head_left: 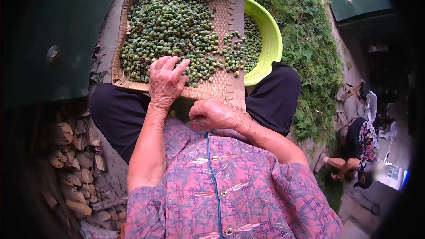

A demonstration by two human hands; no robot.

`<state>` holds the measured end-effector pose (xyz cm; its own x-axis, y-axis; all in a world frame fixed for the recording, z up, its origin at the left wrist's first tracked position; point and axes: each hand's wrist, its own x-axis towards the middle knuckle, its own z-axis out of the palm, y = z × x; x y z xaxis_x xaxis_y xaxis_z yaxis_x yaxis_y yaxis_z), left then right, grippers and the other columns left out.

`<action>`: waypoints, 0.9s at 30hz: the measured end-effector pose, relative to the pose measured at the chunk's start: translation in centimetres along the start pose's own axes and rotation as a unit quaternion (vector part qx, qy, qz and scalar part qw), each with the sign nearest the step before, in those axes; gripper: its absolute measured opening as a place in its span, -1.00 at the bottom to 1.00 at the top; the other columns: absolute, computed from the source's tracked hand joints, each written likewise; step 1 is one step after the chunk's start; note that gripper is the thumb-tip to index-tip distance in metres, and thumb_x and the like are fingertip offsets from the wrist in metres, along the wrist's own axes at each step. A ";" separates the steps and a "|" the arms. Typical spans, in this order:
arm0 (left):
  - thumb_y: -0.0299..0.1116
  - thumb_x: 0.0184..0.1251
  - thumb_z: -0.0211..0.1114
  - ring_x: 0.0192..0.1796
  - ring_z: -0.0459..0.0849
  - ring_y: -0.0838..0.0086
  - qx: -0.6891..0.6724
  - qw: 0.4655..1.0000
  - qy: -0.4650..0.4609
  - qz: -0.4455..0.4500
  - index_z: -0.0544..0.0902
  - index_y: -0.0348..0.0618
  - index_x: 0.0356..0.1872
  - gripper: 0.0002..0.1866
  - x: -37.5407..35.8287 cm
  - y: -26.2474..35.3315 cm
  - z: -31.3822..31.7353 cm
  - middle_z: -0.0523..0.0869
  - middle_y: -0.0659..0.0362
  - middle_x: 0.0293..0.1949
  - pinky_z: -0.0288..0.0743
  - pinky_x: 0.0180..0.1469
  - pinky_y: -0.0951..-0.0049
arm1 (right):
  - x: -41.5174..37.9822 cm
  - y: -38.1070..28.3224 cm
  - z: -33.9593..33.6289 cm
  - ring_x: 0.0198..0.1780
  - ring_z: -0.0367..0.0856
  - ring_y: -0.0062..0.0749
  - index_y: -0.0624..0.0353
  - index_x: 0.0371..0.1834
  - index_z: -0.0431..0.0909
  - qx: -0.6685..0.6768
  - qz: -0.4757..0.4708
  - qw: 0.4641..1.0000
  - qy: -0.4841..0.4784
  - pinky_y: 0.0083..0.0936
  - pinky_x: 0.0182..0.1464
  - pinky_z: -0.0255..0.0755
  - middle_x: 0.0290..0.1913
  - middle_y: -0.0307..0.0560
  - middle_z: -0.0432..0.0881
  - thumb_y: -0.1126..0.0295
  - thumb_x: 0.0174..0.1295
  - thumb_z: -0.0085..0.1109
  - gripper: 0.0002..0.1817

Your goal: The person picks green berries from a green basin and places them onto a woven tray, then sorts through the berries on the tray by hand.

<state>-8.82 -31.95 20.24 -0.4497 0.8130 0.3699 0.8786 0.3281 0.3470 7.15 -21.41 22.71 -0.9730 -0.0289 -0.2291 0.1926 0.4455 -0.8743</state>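
Note:
A woven basket (223, 86) rests across the lap, heaped with small green round fruits (170, 31). My left hand (167, 79) lies at the near edge of the heap, fingers spread and touching the fruits. Just right of it, by the basket's near rim, my right hand (214, 113) is curled, its fingers bent inward; what they hold, if anything, is hidden. Some fruits lie on the flat board (238, 13) along the basket's right side. Beyond it a yellow-green basin (275, 40) holds more of the same fruits.
Cut green foliage (310, 57) covers the ground at the right. Another person (365, 144) crouches at the far right. Split firewood (75, 163) is piled at the lower left, below a dark green panel (53, 26). Dark-trousered knees flank the basket.

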 end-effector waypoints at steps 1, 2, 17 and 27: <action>-0.31 -0.08 0.41 0.08 0.50 0.30 0.003 1.000 -0.006 -0.002 0.64 0.07 -0.04 -0.55 0.1 0.1 -0.2 0.61 0.21 -0.07 0.27 0.20 0.20 | 0.0 -0.2 -0.2 -0.25 0.63 -0.07 0.20 -0.31 0.60 -0.020 -0.035 0.999 -0.030 -0.27 -0.17 0.50 -0.36 0.03 0.62 0.52 -0.03 0.22 -0.83; -0.31 -0.08 0.41 0.08 0.50 0.30 0.001 1.000 -0.006 0.000 0.64 0.07 -0.04 -0.55 0.0 0.1 -0.1 0.61 0.21 -0.07 0.27 0.20 0.20 | 0.0 -0.3 -0.4 -0.26 0.64 -0.11 0.21 -0.28 0.61 -0.041 -0.070 0.995 -0.060 -0.32 -0.16 0.51 -0.36 0.00 0.63 0.55 -0.01 0.22 -0.81; -0.30 -0.03 0.41 0.07 0.53 0.27 0.014 0.998 0.015 -0.062 0.67 -0.04 -0.11 -0.64 -0.1 -0.1 0.5 0.64 0.18 -0.08 0.32 0.14 0.21 | 2.4 10.5 -3.9 -0.16 0.52 0.01 0.06 -0.14 0.53 -0.273 0.164 0.902 0.291 -0.15 -0.14 0.43 -0.24 0.06 0.47 0.52 0.10 -0.03 -0.74; -0.30 -0.01 0.40 0.08 0.52 0.27 0.036 0.997 0.035 -0.065 0.67 -0.06 -0.13 -0.66 -0.1 -0.1 0.8 0.63 0.18 -0.06 0.32 0.14 0.21 | 3.2 8.8 -3.7 -0.14 0.53 0.05 0.11 0.08 0.46 -0.245 0.144 0.893 0.349 -0.16 -0.12 0.45 -0.19 0.11 0.47 0.57 0.14 -0.01 -0.60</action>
<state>-8.76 -31.65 19.46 -0.5680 0.7269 0.3860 0.8206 0.4642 0.3334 5.31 -14.25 15.84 -0.7673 0.6386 0.0585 0.5351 0.6879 -0.4904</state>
